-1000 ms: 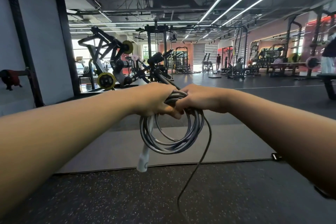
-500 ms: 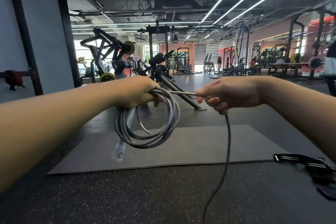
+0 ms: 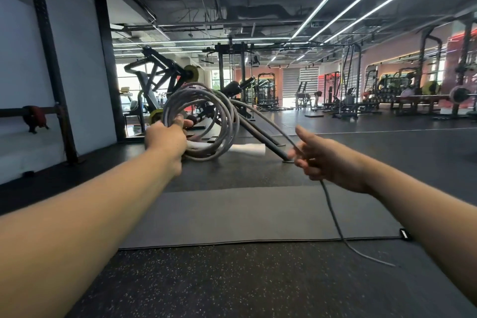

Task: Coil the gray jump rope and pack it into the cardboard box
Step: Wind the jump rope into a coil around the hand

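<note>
My left hand grips a bundle of several loops of the gray jump rope, held upright at arm's length. A white handle sticks out sideways from the bottom of the coil. From the top of the coil a loose strand arcs right into my right hand, which pinches it. Below that hand the strand hangs down and trails off across the floor to the right. No cardboard box is in view.
A gray exercise mat lies on the black speckled floor below my hands. A black strap end lies at the mat's right corner. Weight machines and racks stand behind; a white wall is at left.
My left hand has swung the coil upward and outward, so the loops stand above the hand and the handle points right. My right hand has moved apart to the right, sliding along the strand.
</note>
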